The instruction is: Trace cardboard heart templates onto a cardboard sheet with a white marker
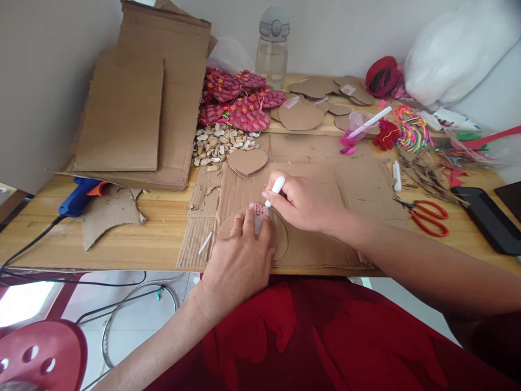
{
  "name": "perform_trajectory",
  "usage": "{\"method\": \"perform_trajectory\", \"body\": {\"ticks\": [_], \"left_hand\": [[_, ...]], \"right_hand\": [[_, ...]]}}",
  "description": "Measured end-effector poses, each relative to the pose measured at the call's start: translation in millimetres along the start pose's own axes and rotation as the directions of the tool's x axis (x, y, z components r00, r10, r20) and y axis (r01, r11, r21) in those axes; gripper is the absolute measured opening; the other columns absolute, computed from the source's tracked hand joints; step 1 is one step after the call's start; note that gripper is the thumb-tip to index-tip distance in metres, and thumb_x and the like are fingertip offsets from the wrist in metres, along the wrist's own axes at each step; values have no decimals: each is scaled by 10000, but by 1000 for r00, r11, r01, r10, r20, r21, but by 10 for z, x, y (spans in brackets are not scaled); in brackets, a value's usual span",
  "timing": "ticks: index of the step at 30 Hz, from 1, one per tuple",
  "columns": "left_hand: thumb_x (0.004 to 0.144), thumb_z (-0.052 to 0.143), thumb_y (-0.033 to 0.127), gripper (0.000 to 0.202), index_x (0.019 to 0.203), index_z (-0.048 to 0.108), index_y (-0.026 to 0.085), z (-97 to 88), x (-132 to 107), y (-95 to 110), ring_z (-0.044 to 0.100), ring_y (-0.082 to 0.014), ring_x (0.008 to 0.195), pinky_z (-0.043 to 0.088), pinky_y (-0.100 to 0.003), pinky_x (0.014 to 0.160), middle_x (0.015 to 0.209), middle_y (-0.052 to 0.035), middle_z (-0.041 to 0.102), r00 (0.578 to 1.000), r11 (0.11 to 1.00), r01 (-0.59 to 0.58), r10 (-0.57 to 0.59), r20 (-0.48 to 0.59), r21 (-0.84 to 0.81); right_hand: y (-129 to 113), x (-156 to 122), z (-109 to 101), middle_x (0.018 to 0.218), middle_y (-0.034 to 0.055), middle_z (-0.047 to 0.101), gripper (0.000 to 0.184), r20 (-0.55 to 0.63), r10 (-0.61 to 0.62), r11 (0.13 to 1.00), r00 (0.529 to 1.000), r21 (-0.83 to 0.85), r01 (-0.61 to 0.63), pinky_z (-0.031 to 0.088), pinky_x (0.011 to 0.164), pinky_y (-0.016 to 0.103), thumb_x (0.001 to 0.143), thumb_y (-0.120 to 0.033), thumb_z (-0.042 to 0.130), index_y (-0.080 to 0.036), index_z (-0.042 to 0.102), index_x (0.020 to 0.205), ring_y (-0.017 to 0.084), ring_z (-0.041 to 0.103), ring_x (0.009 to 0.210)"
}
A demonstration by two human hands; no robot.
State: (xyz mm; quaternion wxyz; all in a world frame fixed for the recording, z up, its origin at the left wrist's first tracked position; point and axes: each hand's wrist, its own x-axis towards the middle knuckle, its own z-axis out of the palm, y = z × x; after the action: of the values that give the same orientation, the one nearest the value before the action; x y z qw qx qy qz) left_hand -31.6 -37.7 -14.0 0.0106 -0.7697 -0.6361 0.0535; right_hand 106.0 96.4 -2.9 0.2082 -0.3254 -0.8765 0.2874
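Observation:
My left hand [243, 251] lies flat, fingers spread, on a heart-shaped cardboard piece [280, 239] that rests on a large cardboard sheet [309, 184]. A taped label [259, 209] on the piece shows between its fingers. My right hand [303, 202] is closed round a white pen [276, 188], its tip touching the piece beside the label. Another cardboard heart [247, 161] lies just beyond on the same sheet.
Folded cardboard [138, 103] leans at the back left, a blue glue gun [79, 195] beside it. Peanut shells [217, 144], red fabric hearts [240, 100], a water bottle [272, 49], cut cardboard shapes [313, 100], coloured cords [411, 130], red scissors [427, 214] and a black tablet [488, 220] crowd the table.

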Motion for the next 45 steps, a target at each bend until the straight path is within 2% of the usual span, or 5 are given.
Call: {"method": "perform_trajectory", "body": {"ticks": [6,14,24,34,45], "left_hand": [[992,410,328,564,1522,444,137,18,-9,-7,565,-370,1366,670,-408,720,1567,-231,469,1000,1000,-4,4,-16,9],[995,405,333,552,1513,463,151,4,11,11,553,-364,1384,665,-450,776,1584,-207,461,1000,1000,12,-12,1,18],[1008,392,330,550,1525,450,152,-19,-1,-2,546,-371,1388,667,-421,715,1593,-212,445,1000,1000,4,-4,17,-1],[1003,415,328,557,1527,446,140,-35,4,0,543,-369,1390,662,-470,797,1581,-212,460,999,1000,10,-9,34,-10],[1011,396,348,549,1518,461,150,-13,-13,-14,568,-358,1367,660,-413,725,1583,-212,460,1000,1000,0,0,16,17]], "right_hand": [[-60,-210,-125,612,-41,519,164,27,113,993,993,-47,-111,309,600,281,982,-302,502,-215,488,843,127,454,555],[6,136,142,729,-8,635,107,-27,-62,993,998,103,65,374,674,280,986,-258,491,-219,478,887,147,562,662],[-22,-182,-110,641,-32,542,155,47,27,999,999,-18,-26,309,622,290,978,-296,490,-224,461,844,138,469,585],[-16,241,168,734,6,591,85,0,-83,996,997,24,83,344,680,298,984,-255,462,-214,459,909,164,532,685],[-17,-341,-83,611,-45,518,149,9,38,999,999,-14,-38,317,602,281,999,-311,486,-219,479,882,130,471,558]]}}
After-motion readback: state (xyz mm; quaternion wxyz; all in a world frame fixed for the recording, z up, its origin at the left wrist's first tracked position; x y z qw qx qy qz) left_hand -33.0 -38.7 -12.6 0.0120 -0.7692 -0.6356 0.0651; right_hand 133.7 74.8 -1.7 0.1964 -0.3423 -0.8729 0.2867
